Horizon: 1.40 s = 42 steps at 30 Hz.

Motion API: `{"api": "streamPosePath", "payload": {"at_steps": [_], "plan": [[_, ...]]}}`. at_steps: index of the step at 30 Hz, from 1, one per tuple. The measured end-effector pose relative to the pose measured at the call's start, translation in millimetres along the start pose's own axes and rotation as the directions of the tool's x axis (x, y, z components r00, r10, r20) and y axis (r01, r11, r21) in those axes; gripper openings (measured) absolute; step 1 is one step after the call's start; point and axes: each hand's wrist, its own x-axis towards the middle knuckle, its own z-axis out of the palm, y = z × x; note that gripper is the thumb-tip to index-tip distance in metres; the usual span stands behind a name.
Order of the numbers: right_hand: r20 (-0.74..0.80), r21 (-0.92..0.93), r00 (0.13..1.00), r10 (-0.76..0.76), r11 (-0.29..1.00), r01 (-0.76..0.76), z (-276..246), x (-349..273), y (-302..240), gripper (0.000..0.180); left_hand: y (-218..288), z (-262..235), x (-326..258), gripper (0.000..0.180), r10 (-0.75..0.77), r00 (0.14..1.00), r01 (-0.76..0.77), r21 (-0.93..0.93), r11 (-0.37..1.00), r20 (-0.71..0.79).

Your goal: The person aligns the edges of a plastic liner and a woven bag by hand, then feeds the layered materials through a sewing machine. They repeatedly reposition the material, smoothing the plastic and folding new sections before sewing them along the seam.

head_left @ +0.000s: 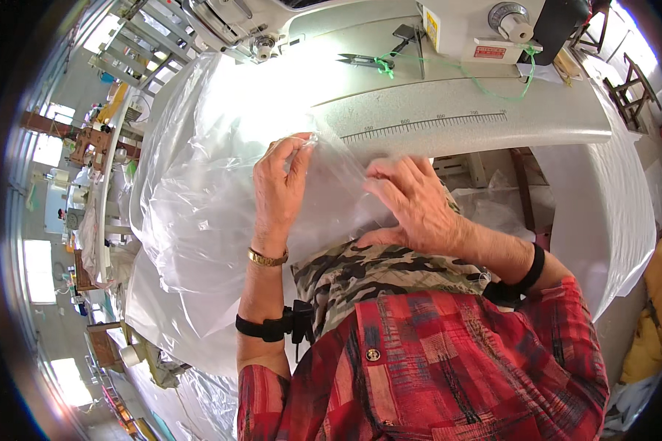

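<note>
Clear thin plastic sheeting [198, 198] drapes over the white sewing table [493, 110]; left hand [279, 187] pinches its edge, right hand [412, 206] presses it flat; slippery film may slide or crease.

Both hands [346, 195] on clear plastic sheet [198, 198]
</note>
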Motion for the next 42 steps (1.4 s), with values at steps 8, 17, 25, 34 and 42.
{"api": "streamPosePath", "payload": {"at_steps": [8, 17, 25, 34, 42], "plan": [[-0.018, 0.029, 0.985, 0.171, 0.985, -0.17, 7.2, -18.6, -1.9, 0.014, -11.2, -5.3, 3.9, 0.013, -0.034, 0.998, 0.028, -0.118, 0.993, -0.051], [0.439, 0.82, 0.651, 0.619, 0.02, -0.571, 33.2, -32.6, -19.1, 0.027, -4.5, -19.4, 6.3, 0.02, -0.104, 0.99, 0.095, -0.096, 0.991, -0.094], [0.023, 0.107, 0.96, 0.278, 0.954, -0.279, -18.3, -12.7, -17.1, 0.017, -6.4, -27.0, 7.6, 0.027, -0.077, 0.983, 0.072, -0.032, 0.997, -0.165], [0.171, -0.205, 0.983, 0.065, 0.978, -0.029, 10.8, 2.3, -16.4, 0.036, -1.8, -22.8, 7.2, 0.022, -0.095, 0.988, 0.091, -0.036, 0.995, -0.119], [0.242, 0.547, 0.804, 0.544, 0.608, -0.576, 34.3, -23.5, -14.1, 0.02, 12.0, -9.4, 2.8, 0.016, -0.036, 0.998, 0.039, 0.056, 0.998, -0.054]]}}
